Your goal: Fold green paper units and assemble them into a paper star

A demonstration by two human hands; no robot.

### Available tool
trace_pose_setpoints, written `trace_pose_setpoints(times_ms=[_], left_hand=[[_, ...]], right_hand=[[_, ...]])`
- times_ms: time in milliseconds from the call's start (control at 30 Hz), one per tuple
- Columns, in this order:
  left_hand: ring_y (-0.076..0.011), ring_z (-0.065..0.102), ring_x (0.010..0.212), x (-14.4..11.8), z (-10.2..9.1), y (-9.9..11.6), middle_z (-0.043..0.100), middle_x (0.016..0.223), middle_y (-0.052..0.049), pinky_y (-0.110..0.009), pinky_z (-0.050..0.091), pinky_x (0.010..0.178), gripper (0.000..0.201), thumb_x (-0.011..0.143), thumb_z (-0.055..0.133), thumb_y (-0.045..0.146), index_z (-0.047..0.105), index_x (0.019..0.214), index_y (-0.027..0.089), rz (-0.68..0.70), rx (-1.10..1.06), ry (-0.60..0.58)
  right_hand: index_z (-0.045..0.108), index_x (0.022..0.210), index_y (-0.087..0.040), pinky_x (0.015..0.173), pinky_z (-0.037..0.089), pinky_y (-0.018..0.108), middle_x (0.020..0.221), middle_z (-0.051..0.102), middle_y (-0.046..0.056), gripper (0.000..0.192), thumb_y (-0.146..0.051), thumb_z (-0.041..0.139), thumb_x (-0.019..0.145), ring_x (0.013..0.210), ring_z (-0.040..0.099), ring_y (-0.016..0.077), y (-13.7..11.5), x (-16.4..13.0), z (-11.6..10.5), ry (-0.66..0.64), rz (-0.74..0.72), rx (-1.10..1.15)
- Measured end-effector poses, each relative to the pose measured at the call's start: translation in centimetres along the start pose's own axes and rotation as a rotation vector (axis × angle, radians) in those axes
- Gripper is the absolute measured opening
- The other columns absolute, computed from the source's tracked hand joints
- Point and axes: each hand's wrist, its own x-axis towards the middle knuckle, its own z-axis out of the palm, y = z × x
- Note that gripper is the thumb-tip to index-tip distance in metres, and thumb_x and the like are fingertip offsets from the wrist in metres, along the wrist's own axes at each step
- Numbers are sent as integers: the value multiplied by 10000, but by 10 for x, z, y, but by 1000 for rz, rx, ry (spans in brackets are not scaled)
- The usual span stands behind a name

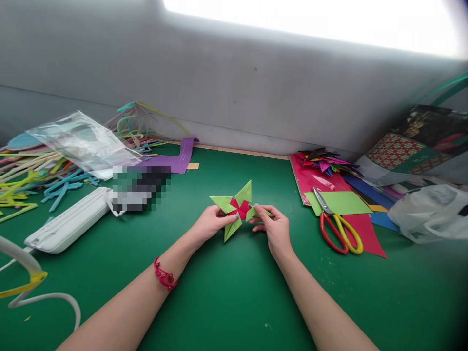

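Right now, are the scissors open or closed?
Closed. The scissors lie on the coloured paper with both blades together in one point and the red and yellow handles side by side.

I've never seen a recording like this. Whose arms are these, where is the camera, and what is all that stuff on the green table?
There is no machine here: the arms belong to a person, and the one picture comes from a camera worn on their head, looking forward and down.

The left hand and the right hand together hold a folded green paper star with a red centre just above the green table. The left wrist wears a red bracelet.

To the right lie red-and-yellow-handled scissors on coloured paper sheets, with a pile of finished folded stars behind. To the left lie a white plastic device, a clear plastic bag and many coloured paper strips.
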Motion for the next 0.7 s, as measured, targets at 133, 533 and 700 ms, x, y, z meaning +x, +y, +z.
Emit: trace_pose_setpoints(times_ms=[133, 533, 700], left_hand=[[-246, 601, 936, 0, 0, 0, 668, 1008, -74, -319, 452, 797, 330, 701, 649, 331, 633, 972, 144, -9, 16, -29], [-260, 576, 992, 1, 0, 1, 641, 1067, -99, -352, 432, 848, 374, 695, 655, 330, 617, 1010, 133, 13, -66, 7], [-268, 580, 983, 0, 0, 6, 649, 1044, -104, -365, 435, 845, 384, 683, 662, 330, 616, 1003, 124, 22, -58, 123]], right_hand=[[627, 894, -156, 455, 543, 229, 786, 671, 48, 312, -408, 626, 709, 615, 656, 168, 2, 2, -1, 43, 20, 61], [626, 818, -177, 751, 539, 324, 1142, 596, 62, 208, -273, 699, 648, 883, 621, 195, -1, -3, 2, -48, -82, 21], [622, 979, -200, 828, 498, 340, 1073, 632, 49, 357, -279, 699, 639, 941, 600, 204, 1, -1, 2, -68, -56, -30]])
